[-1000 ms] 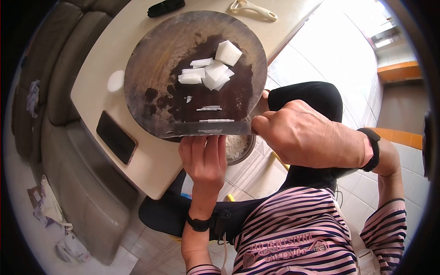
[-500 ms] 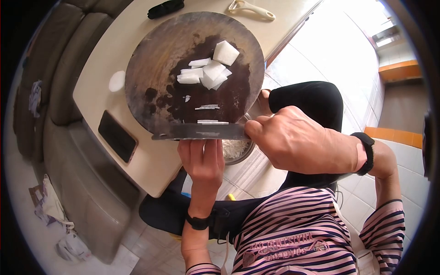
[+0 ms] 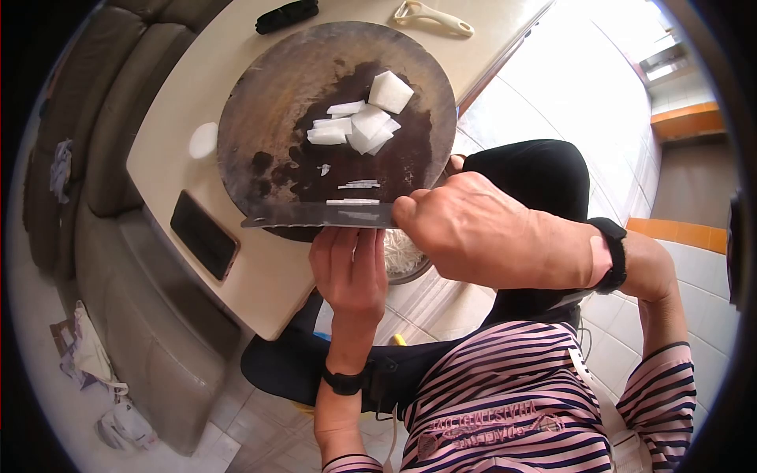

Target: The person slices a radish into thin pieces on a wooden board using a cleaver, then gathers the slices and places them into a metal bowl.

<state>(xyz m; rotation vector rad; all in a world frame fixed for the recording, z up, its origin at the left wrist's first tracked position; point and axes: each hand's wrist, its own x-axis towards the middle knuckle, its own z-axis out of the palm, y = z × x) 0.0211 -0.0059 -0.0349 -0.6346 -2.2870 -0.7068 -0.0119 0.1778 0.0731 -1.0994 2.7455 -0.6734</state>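
My right hand [image 3: 473,232] is closed round the handle end of a broad kitchen knife [image 3: 311,214], its blade lying across the near edge of a round wooden chopping board [image 3: 256,94]. Close behind the blade is my left hand [image 3: 348,272], fingers pressed together; the blade hides the fingertips and whatever lies under them. Thin white strips [image 3: 352,202] lie along the blade's far side, with more strips [image 3: 359,184] just beyond. Farther back sit a pile of white vegetable slices [image 3: 369,122] and a thick white chunk [image 3: 390,92], possibly radish.
Below the board's near right edge, a bowl [image 3: 412,277] holds white shreds [image 3: 402,251]. On the table [image 3: 272,303] are a phone [image 3: 203,235], a white round slice [image 3: 203,140], a peeler [image 3: 434,18] and a black item [image 3: 287,15]. A sofa [image 3: 150,292] stands at left.
My right hand and the knife have moved left and slightly away from me. The nearest strips have shifted a little the same way. My left hand stays behind the blade.
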